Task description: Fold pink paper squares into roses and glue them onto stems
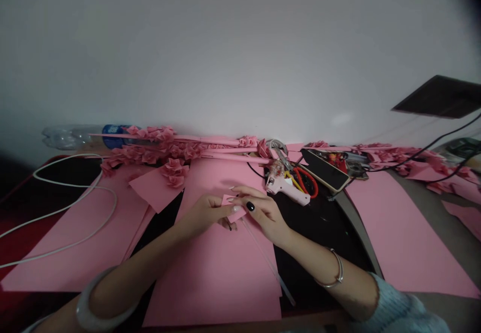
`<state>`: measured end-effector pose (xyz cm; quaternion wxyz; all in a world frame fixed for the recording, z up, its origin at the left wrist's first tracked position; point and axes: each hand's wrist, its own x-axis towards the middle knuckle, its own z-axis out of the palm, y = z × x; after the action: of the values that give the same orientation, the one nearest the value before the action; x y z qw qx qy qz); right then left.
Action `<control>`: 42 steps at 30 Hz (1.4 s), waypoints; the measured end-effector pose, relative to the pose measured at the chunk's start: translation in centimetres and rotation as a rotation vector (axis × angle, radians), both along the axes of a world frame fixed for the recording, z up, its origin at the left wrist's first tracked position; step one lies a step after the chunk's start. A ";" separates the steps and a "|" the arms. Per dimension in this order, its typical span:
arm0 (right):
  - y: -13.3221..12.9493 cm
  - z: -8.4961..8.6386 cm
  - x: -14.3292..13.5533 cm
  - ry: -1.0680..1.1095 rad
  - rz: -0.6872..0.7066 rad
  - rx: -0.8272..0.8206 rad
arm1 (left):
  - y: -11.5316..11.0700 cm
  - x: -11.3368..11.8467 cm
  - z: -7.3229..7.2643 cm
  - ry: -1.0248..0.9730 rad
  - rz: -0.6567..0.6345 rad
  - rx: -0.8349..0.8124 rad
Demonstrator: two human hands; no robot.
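A small folded piece of pink paper [236,214] is held between both hands over the middle pink sheet [210,273]. My left hand [216,210] pinches its left side, thumb on top. My right hand [265,213] closes on its right side, the thumb with a black nail lying near the paper. From beneath the right fingers a thin translucent stick [267,262] slants down to the right, across the sheet's edge. Its upper end is hidden by the hand.
A pink glue gun [287,189], red-handled scissors [310,183] and a phone [326,169] lie beyond my right hand. Pink paper flowers [175,170] and a plastic bottle [73,136] line the wall. A white cable [112,208] loops at left.
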<state>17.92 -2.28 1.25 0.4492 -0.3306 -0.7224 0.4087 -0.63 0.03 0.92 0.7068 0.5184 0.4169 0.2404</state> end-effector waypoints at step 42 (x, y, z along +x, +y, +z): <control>0.4 -1.4 0.4 -0.411 0.105 0.092 | -1.1 0.2 -0.8 0.132 -0.205 0.241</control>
<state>18.33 -1.87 -0.11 0.2853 -0.3480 -0.8328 0.3223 -0.45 -1.02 0.13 0.6316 0.6539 0.3753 0.1807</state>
